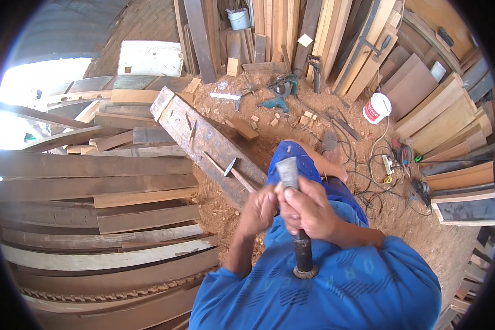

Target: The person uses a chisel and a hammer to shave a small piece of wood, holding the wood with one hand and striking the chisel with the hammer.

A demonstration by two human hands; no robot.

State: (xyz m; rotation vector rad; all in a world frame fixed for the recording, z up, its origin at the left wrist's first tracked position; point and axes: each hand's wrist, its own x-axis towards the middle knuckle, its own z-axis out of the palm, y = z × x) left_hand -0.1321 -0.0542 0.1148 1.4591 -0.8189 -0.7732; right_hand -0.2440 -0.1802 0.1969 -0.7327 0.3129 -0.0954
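- Sawdust point(418, 225) covers the ground around us, and a green drill point(275, 103) and a handsaw point(315, 71) sit in it up ahead.
- Stacked boards point(88, 170) crowd our left side; upright planks point(269, 25) line the far edge of our view.
- To our right front we have a white-and-red bucket point(377, 109), near a white power strip point(388, 164).
- Ahead on our left a wooden tabletop point(170, 113) runs diagonally, and a hammer point(230, 167) lies on it.
- Our bent knee point(291, 151) shows just past the blade, beside the tabletop.
- We have the chisel point(304, 253) in front of our chest, off the tabletop.
- Its long axis runs front to back: blade away from us, slightly leftward, handle end toward our shirt point(335, 291).
- Our right hand point(313, 212) has its grip wrapped round the chisel.
- Our left hand point(260, 209) curls narrow just beside it; we cannot tell whether that grip holds anything.
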